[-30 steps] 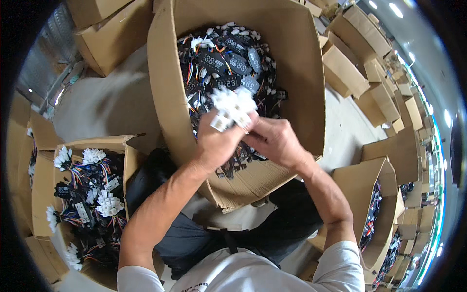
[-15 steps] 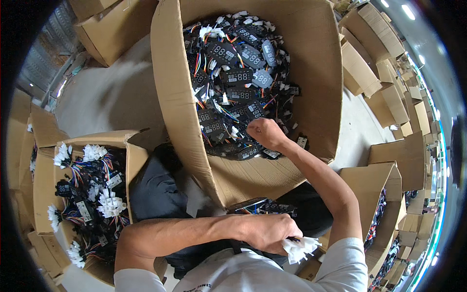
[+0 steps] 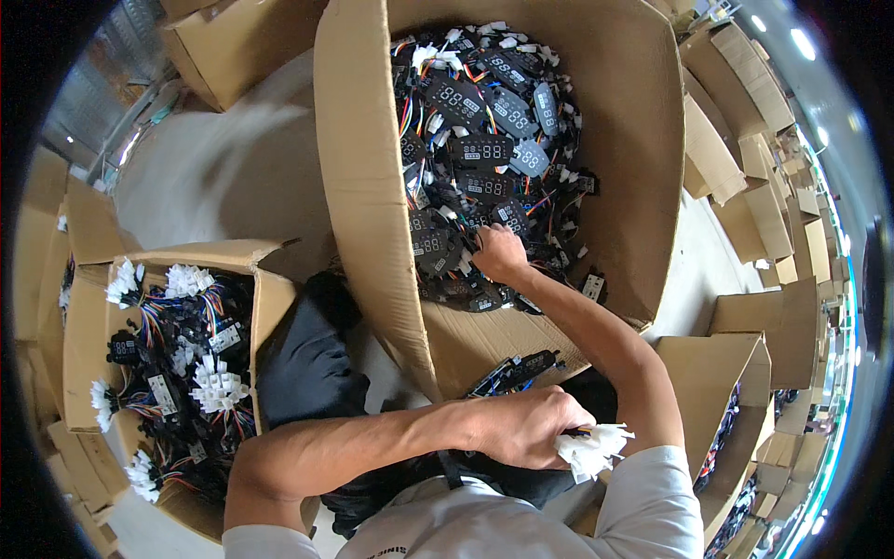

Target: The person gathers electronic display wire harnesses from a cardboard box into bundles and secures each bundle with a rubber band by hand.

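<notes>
I'm looking at a person bent over a big brown box (image 3: 358,186). On the near side of the big box, the left hand (image 3: 535,424) is closed in a fist around a bunch of white plugs (image 3: 594,454). Thin wires show by the fist. Some dark boards (image 3: 515,373) poke out between the fist and the big box; they look like part of the same bunch, but the hand hides the join.

Inside the big box, near its close edge, the right hand (image 3: 503,253) has its fingers curled on a pile of display boards (image 3: 484,149). I can't tell if it has pinched one.

Each board looks light and stiff, with a flat, maybe slippery face that could scratch or crack. The wires look soft and bendy and could tangle. I'd hold a board by its edges, and a bunch just behind the plugs, without tugging.

The big box stands on a smooth grey floor (image 3: 223,177), and its cardboard looks a bit floppy. To its left is a smaller box (image 3: 84,354) with more plug bunches (image 3: 219,387) inside. Right of the big box are lots of open cartons (image 3: 736,326), with bright lamps (image 3: 803,45) beyond.
</notes>
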